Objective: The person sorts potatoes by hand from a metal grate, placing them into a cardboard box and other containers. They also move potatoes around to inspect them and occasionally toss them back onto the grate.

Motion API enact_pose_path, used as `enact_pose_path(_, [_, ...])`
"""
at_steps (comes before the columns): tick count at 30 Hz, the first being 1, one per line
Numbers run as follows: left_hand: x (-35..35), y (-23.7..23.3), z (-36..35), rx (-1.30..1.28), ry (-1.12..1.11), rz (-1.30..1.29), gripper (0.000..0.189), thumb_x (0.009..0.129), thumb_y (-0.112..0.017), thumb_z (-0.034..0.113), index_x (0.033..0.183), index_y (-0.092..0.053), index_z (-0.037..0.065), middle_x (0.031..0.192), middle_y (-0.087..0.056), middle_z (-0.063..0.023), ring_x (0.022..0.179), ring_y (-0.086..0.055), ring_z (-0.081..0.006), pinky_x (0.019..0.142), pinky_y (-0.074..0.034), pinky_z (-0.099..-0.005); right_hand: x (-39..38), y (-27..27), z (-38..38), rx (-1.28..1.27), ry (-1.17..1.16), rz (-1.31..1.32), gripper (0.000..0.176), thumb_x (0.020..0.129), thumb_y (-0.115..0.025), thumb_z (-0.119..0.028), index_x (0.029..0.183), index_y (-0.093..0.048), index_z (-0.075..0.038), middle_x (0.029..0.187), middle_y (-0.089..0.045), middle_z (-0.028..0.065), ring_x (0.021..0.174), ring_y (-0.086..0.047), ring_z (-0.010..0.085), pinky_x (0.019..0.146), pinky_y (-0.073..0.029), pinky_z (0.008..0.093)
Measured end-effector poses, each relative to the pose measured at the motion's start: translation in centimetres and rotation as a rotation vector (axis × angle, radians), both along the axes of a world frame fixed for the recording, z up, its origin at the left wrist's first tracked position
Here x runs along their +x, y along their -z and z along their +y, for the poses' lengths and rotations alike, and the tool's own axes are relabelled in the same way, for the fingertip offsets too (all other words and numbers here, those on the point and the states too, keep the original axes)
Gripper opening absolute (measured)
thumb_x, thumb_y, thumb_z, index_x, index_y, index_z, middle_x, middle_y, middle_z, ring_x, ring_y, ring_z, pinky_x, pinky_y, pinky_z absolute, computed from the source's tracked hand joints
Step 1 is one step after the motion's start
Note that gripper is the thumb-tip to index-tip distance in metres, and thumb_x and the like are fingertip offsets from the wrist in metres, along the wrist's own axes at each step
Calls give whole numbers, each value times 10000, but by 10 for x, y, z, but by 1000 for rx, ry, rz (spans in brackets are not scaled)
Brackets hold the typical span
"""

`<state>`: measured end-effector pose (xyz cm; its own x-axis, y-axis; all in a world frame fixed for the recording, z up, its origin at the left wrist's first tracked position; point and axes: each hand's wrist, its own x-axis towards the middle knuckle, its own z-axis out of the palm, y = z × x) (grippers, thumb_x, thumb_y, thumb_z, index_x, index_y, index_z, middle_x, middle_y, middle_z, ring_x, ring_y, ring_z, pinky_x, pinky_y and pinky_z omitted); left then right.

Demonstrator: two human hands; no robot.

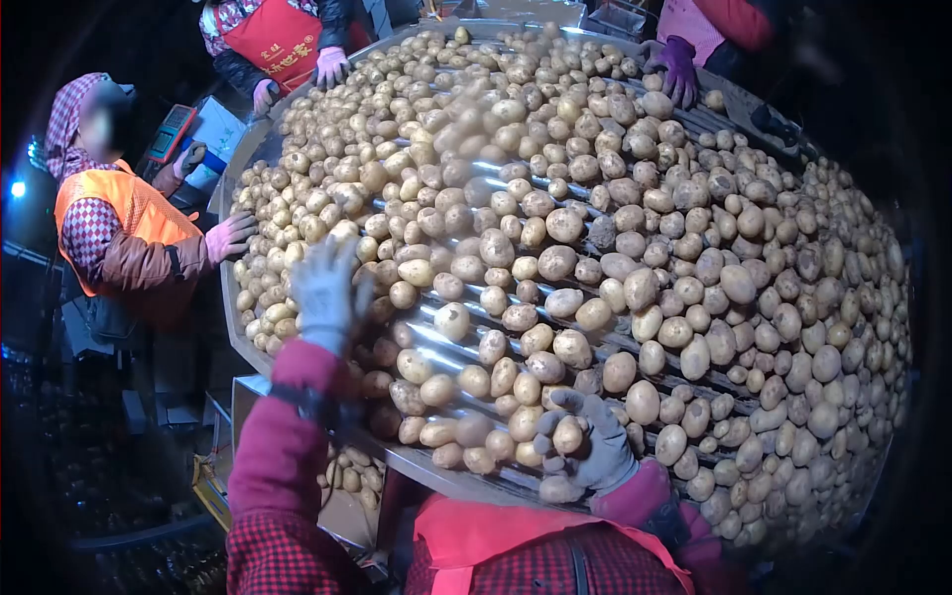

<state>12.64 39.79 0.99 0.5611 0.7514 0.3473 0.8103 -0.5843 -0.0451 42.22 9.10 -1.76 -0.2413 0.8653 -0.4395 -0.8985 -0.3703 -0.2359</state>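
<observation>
Potatoes point(565, 225) of mixed sizes, some dirty, cover a broad metal roller table point(436, 342). My left hand point(325, 296), in a grey glove, is stretched out over the potatoes near the left rim. Its fingers are apart and it holds nothing; it is slightly blurred. Close to the front rim, my right hand point(600, 444), also gloved in grey, has its fingers curled around a potato point(567, 435). Another potato point(560, 489) lies just below that hand, near the edge.
A co-worker in an orange vest point(134, 213) stands at the left, one gloved hand point(230, 236) on the rim. Two more people work at the far side, one in a red apron point(273, 45), another with a purple glove point(677, 71). More potatoes point(352, 474) lie below the table.
</observation>
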Motion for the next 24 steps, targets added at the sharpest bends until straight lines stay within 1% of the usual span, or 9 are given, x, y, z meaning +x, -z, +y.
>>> enact_pose_path(2, [48,-40,-62,-290,184,-7,454,796,-742,331,1200,-654,143,1237,-619,-136,1126,-581,-382,985,-441,-543,3,0,1,68,-3,-56,560,994,-591,-569,1371,-551,-158,1176,-688,133,1008,-692,287,668,-575,373])
enact_pose_path(3, [67,-43,-105,-149,419,-91,477,766,-749,301,1205,-644,146,1185,-619,-115,1093,-597,-371,902,-467,-553,5,0,1,105,-13,-83,564,994,-588,-583,1377,-550,-171,1172,-690,128,1012,-689,281,655,-568,364])
enact_pose_path(7, [84,-9,-218,-347,926,-160,472,797,-715,295,1242,-606,183,1325,-547,-95,1312,-519,-331,1066,-419,-590,20,-25,-6,146,272,-16,464,1066,-465,-564,1364,-603,-237,1197,-703,60,985,-675,255,621,-505,316])
enact_pose_path(10, [76,8,-211,-503,810,-87,647,818,-729,332,1422,-550,186,1487,-497,-112,1421,-453,-335,1103,-356,-642,36,-26,-19,220,322,-100,450,1063,-473,-566,1350,-602,-244,1167,-697,35,962,-632,223,609,-477,324])
enact_pose_path(13, [58,-2,-193,-439,720,-63,603,857,-738,367,1423,-556,268,1461,-516,-155,1390,-477,-372,1111,-341,-650,28,-34,-34,115,394,-173,446,1061,-474,-567,1343,-592,-242,1127,-682,22,934,-600,207,587,-454,309])
enact_pose_path(14, [51,-11,-186,-436,691,-66,603,849,-744,380,1418,-558,306,1418,-530,-167,1353,-503,-387,1084,-361,-638,24,-38,-41,26,424,-238,438,1059,-478,-564,1334,-581,-239,1102,-666,23,873,-585,196,571,-460,283])
enact_pose_path(17, [32,-9,-138,-316,445,-170,404,830,-717,349,1177,-669,147,974,-588,-74,914,-571,-327,768,-389,-479,18,-54,-55,-173,475,-400,455,1041,-506,-579,1329,-574,-233,1068,-642,19,842,-605,184,548,-489,275])
enact_pose_path(20, [-26,18,-105,-77,195,46,417,869,-674,319,1254,-671,159,1377,-569,-151,1347,-450,-418,1096,-321,-581,24,-53,-76,-162,546,-320,461,1039,-505,-575,1344,-586,-240,1067,-650,11,878,-630,171,534,-468,246])
enact_pose_path(24, [-33,20,-74,2,-54,-68,453,870,-703,333,1266,-646,119,1294,-588,-160,1250,-510,-388,1063,-317,-591,29,-56,-104,-196,687,-264,490,1033,-526,-573,1339,-617,-203,1095,-660,63,838,-632,194,544,-443,250])
